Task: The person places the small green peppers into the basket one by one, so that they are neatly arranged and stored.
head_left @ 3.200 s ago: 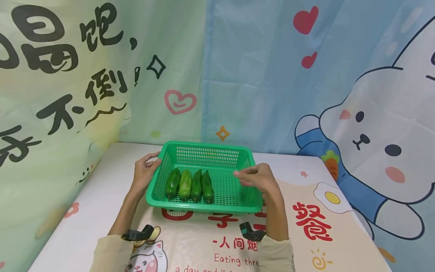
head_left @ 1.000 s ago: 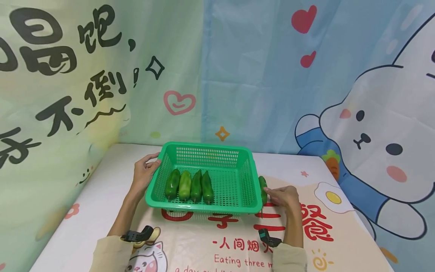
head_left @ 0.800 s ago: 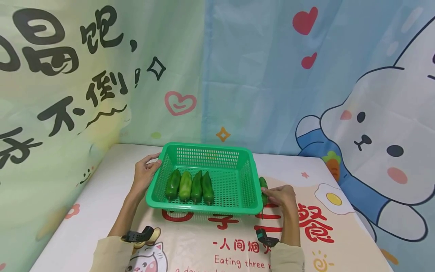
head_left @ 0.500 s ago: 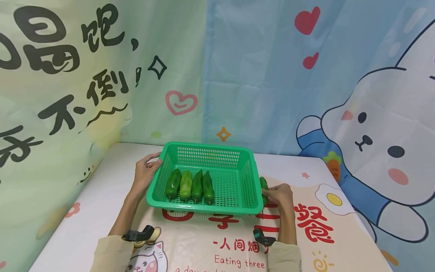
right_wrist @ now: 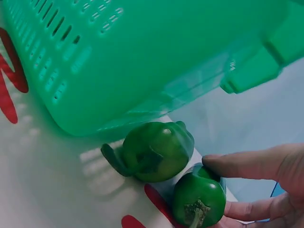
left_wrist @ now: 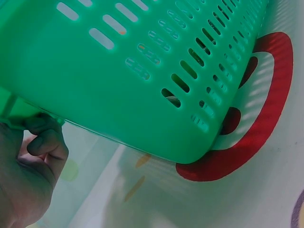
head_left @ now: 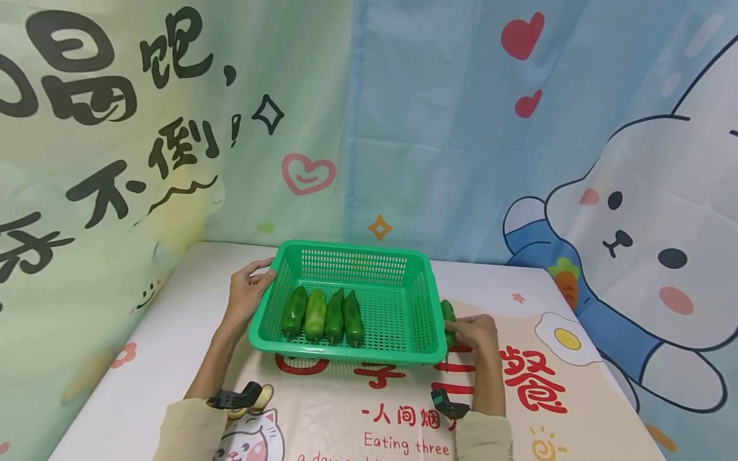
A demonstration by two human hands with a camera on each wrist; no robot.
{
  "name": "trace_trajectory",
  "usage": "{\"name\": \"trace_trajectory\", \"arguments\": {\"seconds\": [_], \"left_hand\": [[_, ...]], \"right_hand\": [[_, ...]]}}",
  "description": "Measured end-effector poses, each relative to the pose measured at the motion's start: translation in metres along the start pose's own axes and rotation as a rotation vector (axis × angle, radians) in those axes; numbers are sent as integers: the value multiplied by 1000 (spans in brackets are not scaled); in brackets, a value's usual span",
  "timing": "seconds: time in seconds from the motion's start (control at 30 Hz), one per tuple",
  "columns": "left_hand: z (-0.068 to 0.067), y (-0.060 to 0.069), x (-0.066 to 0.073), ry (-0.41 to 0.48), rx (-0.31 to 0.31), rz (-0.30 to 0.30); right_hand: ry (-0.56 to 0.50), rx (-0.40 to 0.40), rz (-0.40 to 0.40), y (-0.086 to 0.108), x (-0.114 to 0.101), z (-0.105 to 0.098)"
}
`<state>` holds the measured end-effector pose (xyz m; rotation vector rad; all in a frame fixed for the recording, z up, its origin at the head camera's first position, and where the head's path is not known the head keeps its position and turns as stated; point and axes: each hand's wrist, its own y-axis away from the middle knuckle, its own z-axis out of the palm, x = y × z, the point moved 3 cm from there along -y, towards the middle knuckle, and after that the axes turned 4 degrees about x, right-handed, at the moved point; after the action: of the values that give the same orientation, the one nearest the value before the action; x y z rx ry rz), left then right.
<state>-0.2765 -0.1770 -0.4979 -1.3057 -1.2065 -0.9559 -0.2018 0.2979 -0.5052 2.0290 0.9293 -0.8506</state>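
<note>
A green plastic basket [head_left: 392, 355] stands on the table with several green peppers [head_left: 315, 315] lying side by side in its left half. My left hand [head_left: 245, 293] grips the basket's left rim; in the left wrist view its fingers curl at the edge. Outside the basket's right wall my right hand [head_left: 475, 331] is low, by a green pepper [head_left: 447, 311] partly hidden by the basket. The right wrist view shows two peppers there: one pepper [right_wrist: 159, 151] lies closer to the basket wall, and my thumb and fingers pinch the other pepper [right_wrist: 198, 197].
The table [head_left: 190, 282] bears a printed cover with red characters and a fried-egg picture [head_left: 565, 336]. Behind it hangs a patterned cloth [head_left: 432, 160]. Black wrist cameras [head_left: 235, 397] sit on both wrists.
My right hand has gone from above the basket's right part to the peppers outside its right wall, then shifted slightly left. The left hand, basket and peppers in it stay put.
</note>
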Motion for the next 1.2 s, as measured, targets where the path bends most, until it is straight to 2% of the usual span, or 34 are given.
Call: {"name": "trace_trajectory", "arguments": {"seconds": [0.27,0.6,0.87,1.2], "left_hand": [[-1,2,0,-1,-1,-3],[-1,2,0,8,-6,-1],[0,1,-1,-2,-1,5],[1,0,0,3,0,2]], "right_hand": [[-121,-59,65,-6,11,-1],[-244,-122,53,-10,16,-9],[-269,-155,78,-12,20,-13],[-299,-146,95,-11,18,-19]]}}
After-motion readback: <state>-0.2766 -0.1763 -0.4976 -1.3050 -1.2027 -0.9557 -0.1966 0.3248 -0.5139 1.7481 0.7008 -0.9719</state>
